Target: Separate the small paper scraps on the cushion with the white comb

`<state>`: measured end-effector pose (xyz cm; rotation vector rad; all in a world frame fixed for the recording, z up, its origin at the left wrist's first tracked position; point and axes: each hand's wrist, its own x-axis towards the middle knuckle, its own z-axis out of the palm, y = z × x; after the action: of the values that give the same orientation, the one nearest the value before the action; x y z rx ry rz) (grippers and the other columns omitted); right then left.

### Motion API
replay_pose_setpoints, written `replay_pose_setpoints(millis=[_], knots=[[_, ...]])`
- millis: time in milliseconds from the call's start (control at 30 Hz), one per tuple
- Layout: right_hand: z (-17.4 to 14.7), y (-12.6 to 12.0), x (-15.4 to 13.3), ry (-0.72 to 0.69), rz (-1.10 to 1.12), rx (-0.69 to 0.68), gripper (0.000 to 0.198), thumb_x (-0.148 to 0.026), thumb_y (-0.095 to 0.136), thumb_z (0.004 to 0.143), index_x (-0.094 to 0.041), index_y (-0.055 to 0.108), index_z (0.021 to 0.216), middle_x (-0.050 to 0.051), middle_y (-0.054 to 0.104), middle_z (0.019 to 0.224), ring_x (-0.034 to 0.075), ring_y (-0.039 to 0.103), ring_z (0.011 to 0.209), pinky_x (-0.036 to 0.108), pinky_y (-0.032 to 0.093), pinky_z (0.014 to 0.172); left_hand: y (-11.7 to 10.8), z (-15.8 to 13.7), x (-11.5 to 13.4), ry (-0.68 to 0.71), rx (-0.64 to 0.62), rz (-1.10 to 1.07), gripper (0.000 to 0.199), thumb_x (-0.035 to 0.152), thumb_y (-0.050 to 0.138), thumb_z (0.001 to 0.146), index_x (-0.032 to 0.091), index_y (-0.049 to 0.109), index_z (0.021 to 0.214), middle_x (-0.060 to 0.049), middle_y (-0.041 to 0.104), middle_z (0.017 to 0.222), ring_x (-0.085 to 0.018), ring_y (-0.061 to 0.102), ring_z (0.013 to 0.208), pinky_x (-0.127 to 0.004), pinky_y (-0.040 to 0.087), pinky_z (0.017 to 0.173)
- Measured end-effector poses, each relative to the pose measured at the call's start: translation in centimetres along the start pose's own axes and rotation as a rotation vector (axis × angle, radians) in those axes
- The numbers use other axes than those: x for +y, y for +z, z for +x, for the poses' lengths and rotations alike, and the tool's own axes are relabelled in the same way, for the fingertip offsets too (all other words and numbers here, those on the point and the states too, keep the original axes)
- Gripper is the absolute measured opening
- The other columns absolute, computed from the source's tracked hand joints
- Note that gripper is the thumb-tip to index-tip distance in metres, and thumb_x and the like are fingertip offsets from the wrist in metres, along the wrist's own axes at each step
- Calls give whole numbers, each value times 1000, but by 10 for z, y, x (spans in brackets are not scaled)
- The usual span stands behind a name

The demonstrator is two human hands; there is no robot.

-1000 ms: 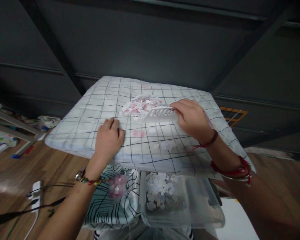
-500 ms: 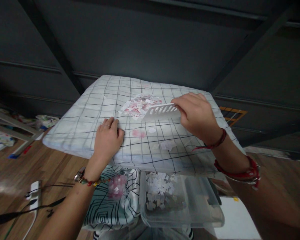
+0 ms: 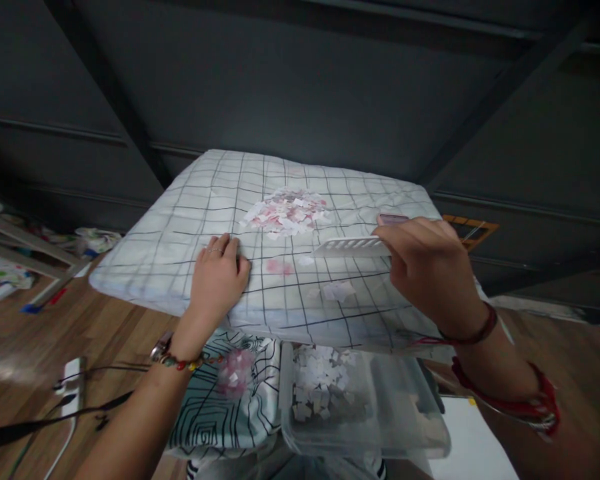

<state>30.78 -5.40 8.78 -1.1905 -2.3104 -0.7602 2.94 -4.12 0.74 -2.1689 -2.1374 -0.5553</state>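
Observation:
My right hand (image 3: 427, 263) grips one end of a thin white slotted plastic plate (image 3: 350, 248), held on edge just over the checked cloth. Beyond the plate lies a heap of white and pink paper scraps (image 3: 287, 212). My left hand (image 3: 220, 272) rests palm down on the cloth, fingers stretched forward and holding nothing. A few white scraps (image 3: 338, 291) and a pink patch (image 3: 279, 267) lie on the cloth between my hands. Behind my right hand, a pink-edged flat object (image 3: 393, 219) is partly hidden.
The checked cloth (image 3: 180, 220) covers a raised surface against a dark panel wall (image 3: 280, 87). Below its front edge stands a clear plastic box (image 3: 330, 437) with white scraps (image 3: 323, 373), beside a patterned fabric (image 3: 205, 420) bearing pink bits. A power strip (image 3: 73, 387) lies at left.
My right hand has drawn the slotted plate away from the heap, toward me and to the right. The pink-edged object behind that hand has come into view. My left hand stays in place.

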Motion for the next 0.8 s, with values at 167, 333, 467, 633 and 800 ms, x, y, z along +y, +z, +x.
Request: replay_pose_setpoints(millis=[167, 333, 467, 633, 800], knots=[[4, 11, 0, 14, -14, 4, 25, -6, 42, 78, -18, 60, 90, 4, 63, 77, 21, 54, 75, 34, 37, 69, -1, 1, 0, -4, -10, 5, 50, 26, 31, 85, 3, 52, 125, -21, 47, 135, -33, 40, 128, -49, 33, 105], [4, 5, 4, 30, -1, 36, 25, -5, 43, 77, -17, 60, 91, 4, 63, 76, 21, 54, 74, 33, 36, 67, 1, 0, -1, 11, 19, -19, 49, 26, 32, 85, 3, 53, 123, -21, 48, 134, -34, 40, 128, -51, 34, 104], [-2, -3, 9, 31, 49, 34, 23, -6, 45, 78, -18, 60, 91, 4, 64, 77, 21, 56, 78, 34, 37, 68, 3, 0, -2, 8, 27, -28, 49, 27, 32, 85, 4, 53, 123, -21, 48, 134, -33, 40, 128, -51, 34, 104], [-5, 6, 7, -12, 61, 23, 24, -6, 43, 78, -19, 59, 90, 3, 63, 77, 21, 55, 77, 34, 38, 72, 3, 0, -2, 9, 23, -12, 49, 27, 31, 85, 4, 52, 124, -20, 49, 134, -33, 41, 127, -50, 34, 104], [3, 17, 3, 1, 9, 36, 26, -5, 43, 77, -18, 60, 90, 4, 63, 78, 20, 53, 76, 33, 36, 70, 3, 0, -2, 10, 26, -9, 48, 28, 32, 86, 5, 53, 123, -20, 49, 134, -32, 41, 127, -50, 35, 104]])
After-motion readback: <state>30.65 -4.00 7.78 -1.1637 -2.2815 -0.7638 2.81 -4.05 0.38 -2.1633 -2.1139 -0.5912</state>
